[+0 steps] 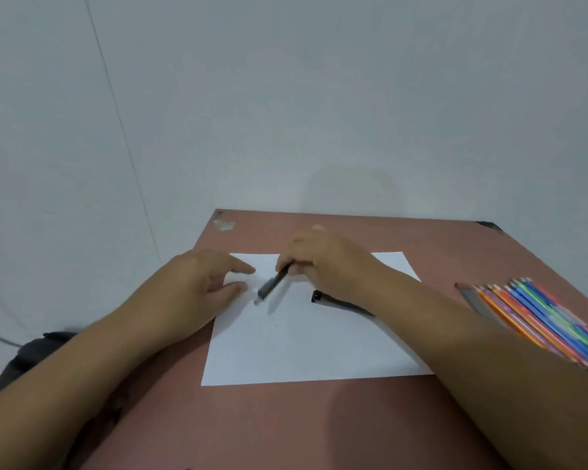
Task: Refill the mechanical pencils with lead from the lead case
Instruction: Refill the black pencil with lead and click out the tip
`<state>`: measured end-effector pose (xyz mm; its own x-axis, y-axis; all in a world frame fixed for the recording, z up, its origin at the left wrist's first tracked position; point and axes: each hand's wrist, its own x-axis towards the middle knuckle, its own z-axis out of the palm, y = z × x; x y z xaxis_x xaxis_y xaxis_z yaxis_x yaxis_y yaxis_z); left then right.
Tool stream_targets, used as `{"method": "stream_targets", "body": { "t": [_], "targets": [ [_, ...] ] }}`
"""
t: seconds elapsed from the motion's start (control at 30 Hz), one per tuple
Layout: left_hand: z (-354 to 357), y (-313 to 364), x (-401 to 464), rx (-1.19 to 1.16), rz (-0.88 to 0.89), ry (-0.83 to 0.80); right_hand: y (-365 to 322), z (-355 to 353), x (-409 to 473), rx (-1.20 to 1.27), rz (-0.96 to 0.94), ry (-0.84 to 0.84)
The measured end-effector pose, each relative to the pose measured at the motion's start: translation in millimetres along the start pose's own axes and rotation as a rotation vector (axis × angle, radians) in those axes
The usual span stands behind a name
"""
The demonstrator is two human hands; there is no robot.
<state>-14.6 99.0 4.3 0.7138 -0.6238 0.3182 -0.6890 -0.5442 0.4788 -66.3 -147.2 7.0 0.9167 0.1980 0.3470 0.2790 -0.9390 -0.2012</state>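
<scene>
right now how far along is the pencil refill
Nothing shows as finished. In hand: the right hand grips a dark mechanical pencil over the white paper; the left hand rests open beside it. Blur hides any lead. Left: the coloured pencils lie untouched at the right, and a black case-like item lies under the right wrist.

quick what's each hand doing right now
Left hand: open, fingers relaxed on the white paper sheet, holding nothing.
Right hand: gripping a slim black mechanical pencil.

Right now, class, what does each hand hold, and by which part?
The right hand pinches a dark pencil by its upper end; the left hand holds nothing.
</scene>
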Motion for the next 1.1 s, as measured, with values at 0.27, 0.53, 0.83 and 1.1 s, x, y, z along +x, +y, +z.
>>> {"method": "stream_targets", "body": {
  "t": [0.27, 0.53, 0.83, 1.1],
  "targets": [
    [7, 55, 48, -0.594, -0.023, 0.217, -16, -26, -13, 0.721, 0.285, 0.194],
    [35, 80, 79, -0.452, -0.014, 0.29, 3, -30, -22, 0.688, 0.41, 0.461],
    [57, 56, 80, -0.163, 0.201, 0.263, 4, -39, -24, 0.826, 0.384, 0.581],
    [53, 54, 79, -0.104, 0.221, 0.25, 9, -37, -25, 0.78, 0.425, 0.63]
  ]
}}
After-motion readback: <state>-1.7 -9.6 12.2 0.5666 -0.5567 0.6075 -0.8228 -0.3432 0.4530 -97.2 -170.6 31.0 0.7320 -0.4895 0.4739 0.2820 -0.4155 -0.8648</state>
